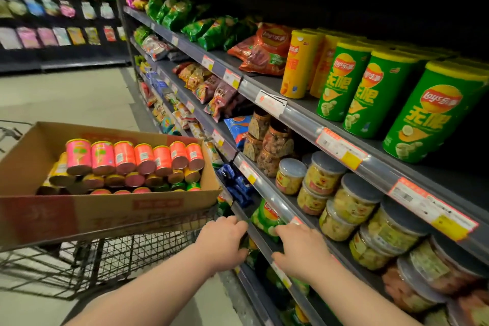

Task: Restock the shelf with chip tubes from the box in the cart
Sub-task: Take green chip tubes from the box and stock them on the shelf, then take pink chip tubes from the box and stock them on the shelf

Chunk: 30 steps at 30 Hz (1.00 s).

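Supermarket shelving (pixel 299 114) lines the right. At a low shelf's front rail (pixel 281 274), the right hand (pixel 301 249) curls over the edge. The left hand (pixel 225 241), just beside it, is curled too; I cannot tell round what. Chip tubes (pixel 124 159) lie stacked in the box (pixel 105 209) on the cart (pixel 119 254).

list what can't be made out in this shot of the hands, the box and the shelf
All in the head view:
- Left hand and right hand: fingertips curl out of sight at the shelf rail, so what they hold is unclear.
- Chip tubes: lower layers hidden by the top row and the box wall.
- Price tags: print blurred.
- Cart: cut off by the left edge.
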Available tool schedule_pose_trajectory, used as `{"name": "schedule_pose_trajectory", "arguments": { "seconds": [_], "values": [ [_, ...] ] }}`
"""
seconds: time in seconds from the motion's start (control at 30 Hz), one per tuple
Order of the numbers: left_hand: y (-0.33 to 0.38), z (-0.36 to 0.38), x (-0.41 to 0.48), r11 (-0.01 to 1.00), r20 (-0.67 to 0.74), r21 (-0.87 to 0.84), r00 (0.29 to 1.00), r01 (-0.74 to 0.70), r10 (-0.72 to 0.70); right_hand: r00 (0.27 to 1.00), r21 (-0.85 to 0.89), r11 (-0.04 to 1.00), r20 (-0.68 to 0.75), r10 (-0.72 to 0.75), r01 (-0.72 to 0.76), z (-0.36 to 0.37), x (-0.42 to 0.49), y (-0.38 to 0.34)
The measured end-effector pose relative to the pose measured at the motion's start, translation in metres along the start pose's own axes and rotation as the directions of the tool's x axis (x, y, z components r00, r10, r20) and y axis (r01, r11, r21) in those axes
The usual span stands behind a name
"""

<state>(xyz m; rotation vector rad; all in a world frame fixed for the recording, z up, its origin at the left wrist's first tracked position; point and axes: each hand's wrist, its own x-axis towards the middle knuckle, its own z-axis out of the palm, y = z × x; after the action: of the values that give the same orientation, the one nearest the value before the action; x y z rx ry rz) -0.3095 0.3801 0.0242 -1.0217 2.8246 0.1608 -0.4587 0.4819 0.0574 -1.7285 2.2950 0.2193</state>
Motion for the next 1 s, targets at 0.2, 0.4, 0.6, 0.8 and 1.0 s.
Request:
{"name": "schedule_pose_trajectory", "arguments": {
  "seconds": [0.2, 0.4, 0.6, 0.8, 1.0],
  "values": [
    [-0.067, 0.002, -0.031, 0.996, 0.026, -0.033, 0.996, 0.083, -0.082, 0.997, 0.012, 0.997, 0.036, -0.072, 0.072, -0.004, 0.028, -0.073],
    [-0.162, 0.001, -0.075, 0.981, 0.017, -0.058, 0.982, 0.186, -0.186, 0.986, -0.019, 0.988, 0.062, -0.152, 0.153, -0.011, 0.063, -0.173],
    [-0.261, 0.0, -0.117, 0.96, 0.004, -0.055, 0.961, 0.275, -0.275, 0.974, -0.041, 0.975, 0.066, -0.217, 0.22, -0.01, 0.097, -0.266],
    [-0.324, 0.003, -0.138, 0.946, -0.031, -0.052, 0.946, 0.32, -0.322, 0.963, -0.043, 0.964, 0.086, -0.257, 0.261, -0.005, 0.117, -0.325],
    [-0.354, 0.001, -0.136, 0.941, -0.082, -0.095, 0.939, 0.325, -0.333, 0.96, -0.035, 0.96, 0.048, -0.275, 0.277, -0.016, 0.146, -0.348]
  ]
}}
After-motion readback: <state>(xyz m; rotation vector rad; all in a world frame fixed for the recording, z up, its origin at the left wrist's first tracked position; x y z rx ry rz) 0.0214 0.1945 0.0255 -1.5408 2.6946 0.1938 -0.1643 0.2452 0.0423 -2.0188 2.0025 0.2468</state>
